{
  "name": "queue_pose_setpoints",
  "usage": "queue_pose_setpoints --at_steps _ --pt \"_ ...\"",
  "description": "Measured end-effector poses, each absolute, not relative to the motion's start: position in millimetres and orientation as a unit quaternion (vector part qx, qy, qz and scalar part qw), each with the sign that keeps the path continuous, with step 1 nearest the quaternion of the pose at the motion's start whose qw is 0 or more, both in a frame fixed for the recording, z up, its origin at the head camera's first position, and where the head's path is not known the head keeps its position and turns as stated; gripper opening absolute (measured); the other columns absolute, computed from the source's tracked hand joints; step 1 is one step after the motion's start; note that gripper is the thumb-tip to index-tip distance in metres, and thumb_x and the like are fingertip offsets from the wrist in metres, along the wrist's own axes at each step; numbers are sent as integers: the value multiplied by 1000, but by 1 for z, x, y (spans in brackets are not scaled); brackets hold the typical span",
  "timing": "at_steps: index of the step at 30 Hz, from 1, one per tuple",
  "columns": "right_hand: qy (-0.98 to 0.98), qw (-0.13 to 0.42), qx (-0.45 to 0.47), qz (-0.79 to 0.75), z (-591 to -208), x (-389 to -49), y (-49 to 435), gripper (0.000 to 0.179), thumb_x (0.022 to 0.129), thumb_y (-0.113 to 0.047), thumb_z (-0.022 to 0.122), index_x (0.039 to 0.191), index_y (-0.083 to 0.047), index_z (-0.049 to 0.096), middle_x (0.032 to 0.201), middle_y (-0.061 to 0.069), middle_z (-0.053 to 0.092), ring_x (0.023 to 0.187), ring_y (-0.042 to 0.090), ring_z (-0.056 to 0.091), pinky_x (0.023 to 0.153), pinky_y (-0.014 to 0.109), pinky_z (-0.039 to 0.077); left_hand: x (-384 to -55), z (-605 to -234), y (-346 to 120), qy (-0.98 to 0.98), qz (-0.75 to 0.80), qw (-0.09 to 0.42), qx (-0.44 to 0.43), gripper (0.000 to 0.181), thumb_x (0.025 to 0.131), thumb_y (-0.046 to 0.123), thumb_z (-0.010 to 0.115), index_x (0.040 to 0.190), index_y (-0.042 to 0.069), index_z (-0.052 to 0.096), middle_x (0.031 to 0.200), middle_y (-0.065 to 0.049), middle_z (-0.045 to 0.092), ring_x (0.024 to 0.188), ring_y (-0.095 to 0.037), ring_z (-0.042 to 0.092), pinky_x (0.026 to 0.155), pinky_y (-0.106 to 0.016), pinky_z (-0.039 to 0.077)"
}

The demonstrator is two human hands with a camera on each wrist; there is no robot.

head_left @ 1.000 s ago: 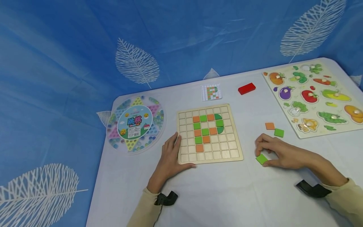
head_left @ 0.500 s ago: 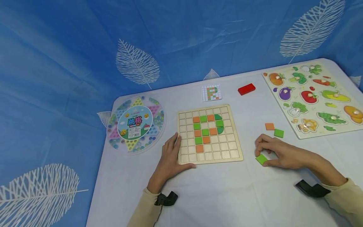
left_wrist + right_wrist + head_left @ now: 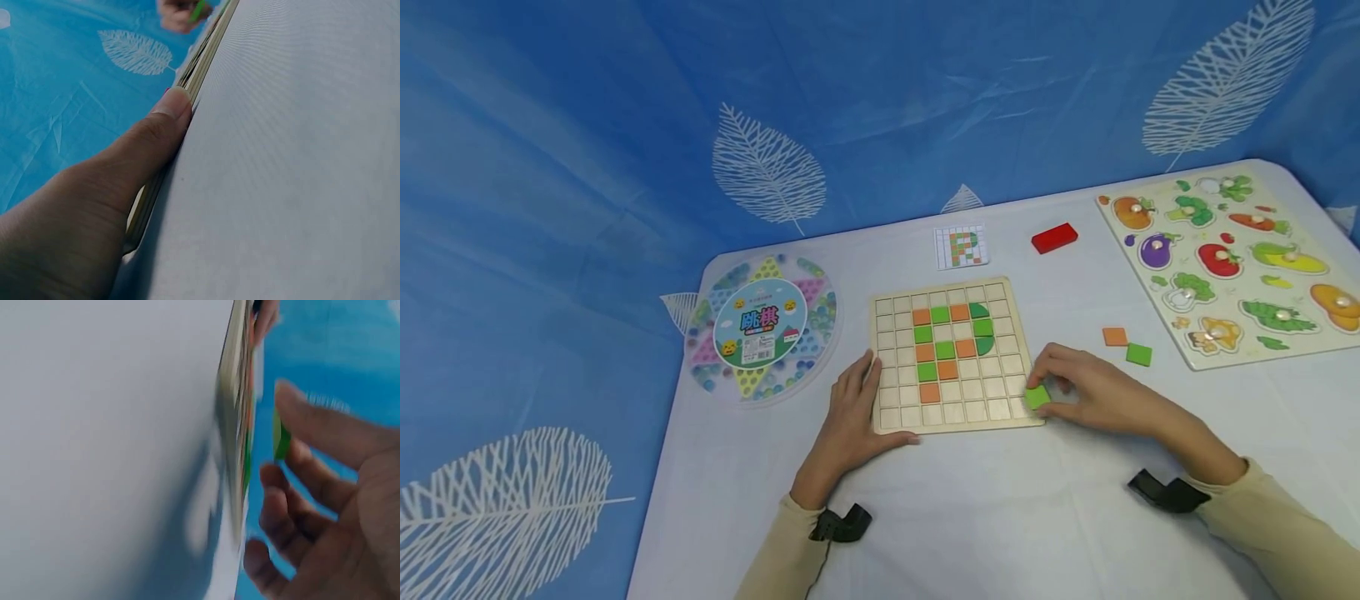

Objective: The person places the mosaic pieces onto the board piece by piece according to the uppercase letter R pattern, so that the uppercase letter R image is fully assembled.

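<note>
A square wooden grid board (image 3: 995, 388) lies mid-table with orange and green tiles set in it, shaped like a letter P with a short tail. At its near left corner rests my left hand (image 3: 848, 417), fingers along the left side and thumb against the near edge. That thumb (image 3: 150, 140) lies straight on the board's side in the left wrist view. My right hand (image 3: 1097, 390) pinches a green square tile (image 3: 1037, 397) between thumb and fingers, over the board's near right corner. In the right wrist view the tile (image 3: 280, 437) stands off the board's surface.
An orange tile (image 3: 1115, 337) and a green tile (image 3: 1138, 355) lie right of the board. Behind it are a pattern card (image 3: 961, 247) and a red block (image 3: 1054, 238). A vegetable puzzle (image 3: 1225, 287) lies right, a round Chinese checkers box (image 3: 760, 325) left.
My right hand has moved left with the green tile, from the tablecloth beside the board to over its near right corner. My left hand has stayed put.
</note>
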State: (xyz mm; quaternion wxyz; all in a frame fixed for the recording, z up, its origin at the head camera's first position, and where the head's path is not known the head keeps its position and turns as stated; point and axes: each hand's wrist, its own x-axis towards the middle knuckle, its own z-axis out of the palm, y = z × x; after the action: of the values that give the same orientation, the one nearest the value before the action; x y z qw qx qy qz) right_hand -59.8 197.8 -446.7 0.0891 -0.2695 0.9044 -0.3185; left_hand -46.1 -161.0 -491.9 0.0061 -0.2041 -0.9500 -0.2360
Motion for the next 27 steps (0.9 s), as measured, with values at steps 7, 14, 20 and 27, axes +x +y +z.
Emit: queue_pose_setpoints --at_steps 7,14,20,27 --pt "900 35 -288 -324 -447 -66 117 29 68 -22 91 89 -18 70 91 -9 60 83 11 57 78 33 47 -47 -493 -163 -951 -232 2 -204 125 63 61 84 156 4 21 162 -14 19 145 -34 23 112 -53 29" --pt "901 25 -310 -301 -457 -71 82 33 65 -31 92 88 -18 71 89 -8 62 81 10 59 77 33 46 -50 -490 -162 -951 -228 1 -211 126 64 61 84 156 3 21 161 -15 20 145 -35 24 110 -53 30" --pt "902 39 -308 -300 -458 -74 78 33 65 -33 91 87 -19 71 88 -9 62 81 10 58 79 36 45 -52 -489 -161 -952 -221 9 -211 126 63 62 84 156 3 22 160 -15 22 144 -34 25 110 -52 31" --pt "905 49 -308 -288 -460 -73 74 34 63 -33 92 86 -20 70 89 -10 62 84 11 57 79 34 41 -51 -490 -162 -951 -227 2 -209 126 63 62 84 156 3 22 161 -16 21 144 -35 25 110 -53 30"
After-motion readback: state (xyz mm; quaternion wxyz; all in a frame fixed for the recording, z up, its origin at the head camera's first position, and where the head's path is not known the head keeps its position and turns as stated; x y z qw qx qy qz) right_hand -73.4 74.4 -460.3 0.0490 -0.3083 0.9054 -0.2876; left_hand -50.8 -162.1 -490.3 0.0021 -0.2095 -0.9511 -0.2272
